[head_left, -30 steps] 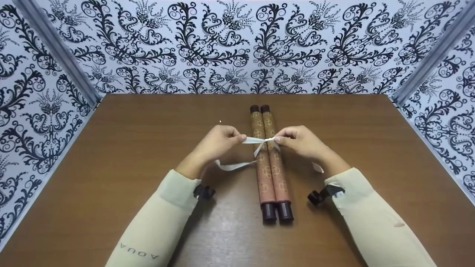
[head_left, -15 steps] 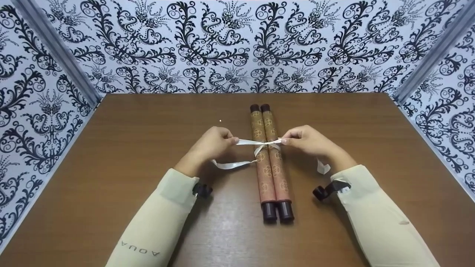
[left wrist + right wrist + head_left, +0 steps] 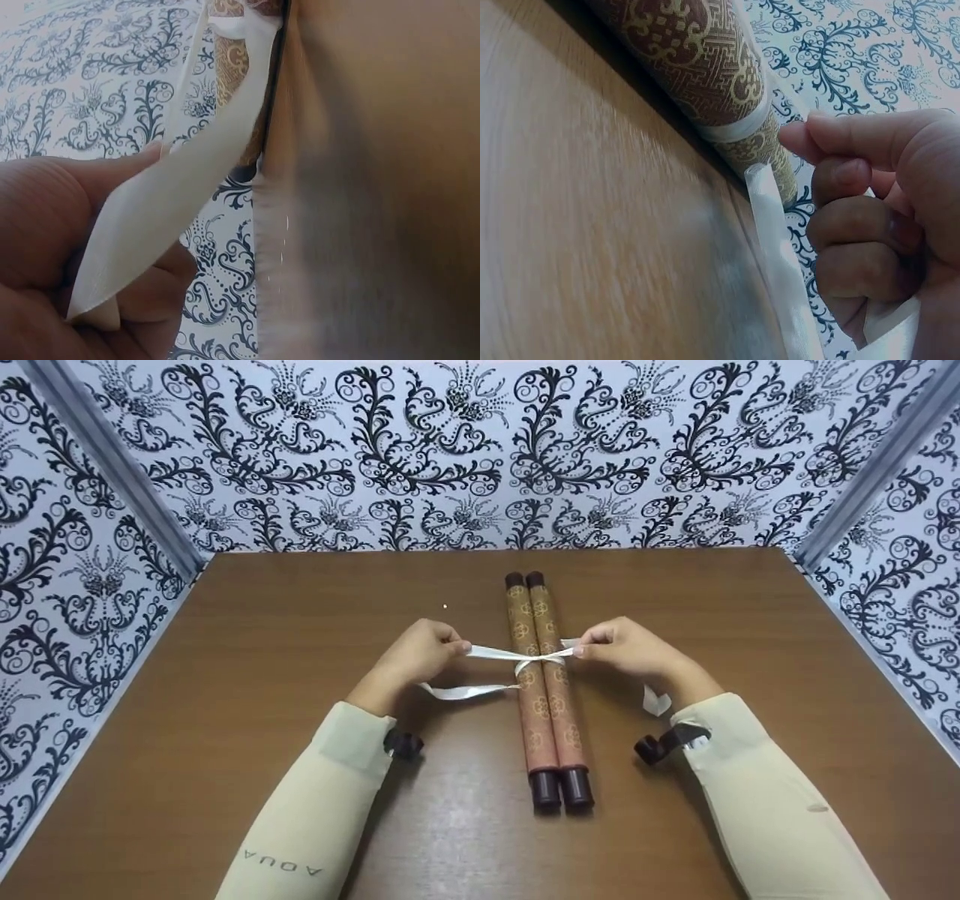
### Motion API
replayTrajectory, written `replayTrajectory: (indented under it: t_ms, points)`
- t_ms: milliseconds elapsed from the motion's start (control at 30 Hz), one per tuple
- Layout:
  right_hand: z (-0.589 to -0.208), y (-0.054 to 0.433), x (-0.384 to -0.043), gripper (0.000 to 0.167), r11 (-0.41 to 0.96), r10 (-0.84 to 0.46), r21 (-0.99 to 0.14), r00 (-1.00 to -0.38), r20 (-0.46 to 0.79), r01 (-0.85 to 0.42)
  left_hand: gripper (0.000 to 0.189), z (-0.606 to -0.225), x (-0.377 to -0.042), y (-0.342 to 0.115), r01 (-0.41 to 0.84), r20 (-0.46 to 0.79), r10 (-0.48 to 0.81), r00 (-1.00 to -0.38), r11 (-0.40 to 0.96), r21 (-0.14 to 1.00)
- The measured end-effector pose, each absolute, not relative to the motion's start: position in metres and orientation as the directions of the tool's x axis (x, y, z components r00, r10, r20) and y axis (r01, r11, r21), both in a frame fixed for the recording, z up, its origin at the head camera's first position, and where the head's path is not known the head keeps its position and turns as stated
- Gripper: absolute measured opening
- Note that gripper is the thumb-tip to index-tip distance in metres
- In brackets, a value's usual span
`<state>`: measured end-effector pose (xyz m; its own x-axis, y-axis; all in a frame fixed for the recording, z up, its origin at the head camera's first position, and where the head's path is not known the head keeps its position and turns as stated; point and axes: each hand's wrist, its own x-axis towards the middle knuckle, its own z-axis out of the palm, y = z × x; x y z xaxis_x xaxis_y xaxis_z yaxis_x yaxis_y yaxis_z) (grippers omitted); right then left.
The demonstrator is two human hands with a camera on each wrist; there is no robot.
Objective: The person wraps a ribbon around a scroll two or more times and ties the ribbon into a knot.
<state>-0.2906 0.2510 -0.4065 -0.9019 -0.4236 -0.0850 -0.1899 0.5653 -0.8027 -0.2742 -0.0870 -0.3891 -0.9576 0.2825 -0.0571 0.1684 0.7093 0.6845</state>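
Two scroll rollers, a left scroll point(image 3: 539, 727) and a right scroll point(image 3: 568, 727), lie side by side on the table. Both have brown-to-pink patterned cloth and dark end caps. A white ribbon point(image 3: 491, 652) loops round the pair and crosses on top near mid-length. My left hand point(image 3: 420, 657) pinches one ribbon end to the left; my right hand point(image 3: 634, 649) pinches the other close to the right scroll. Between them the ribbon is stretched nearly straight. In the right wrist view, the ribbon band point(image 3: 739, 129) hugs the patterned cloth, and the other fingers of my hand point(image 3: 877, 202) are curled.
Another ribbon length point(image 3: 465, 692) trails left from the scrolls toward my left wrist. A loose ribbon end point(image 3: 656, 702) hangs beneath my right wrist. The brown wooden table point(image 3: 300, 607) meets black-and-white patterned walls point(image 3: 465, 457) at the back and sides.
My hands have drawn apart, the left one leftward and the right one rightward. The ribbon's crossing has slid slightly nearer and sits lower and tighter against the scrolls.
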Motion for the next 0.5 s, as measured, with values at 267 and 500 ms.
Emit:
replayTrajectory:
  t_ms: [267,500]
  points:
    - [-0.4091,0.2540,-0.2916,0.023,0.547,-0.428,-0.826,-0.893,-0.136,-0.137,0.026,-0.3917,-0.2754,-0.0925,0.157,-0.104,0.298,-0.949,0.731,0.664]
    - [-0.4090,0.2548,-0.2906,0.024,0.562,-0.420,-0.821,-0.891,-0.173,-0.106,0.025,-0.3908,-0.2719,-0.0896,0.158,-0.116,0.288,-0.950,0.771,0.617]
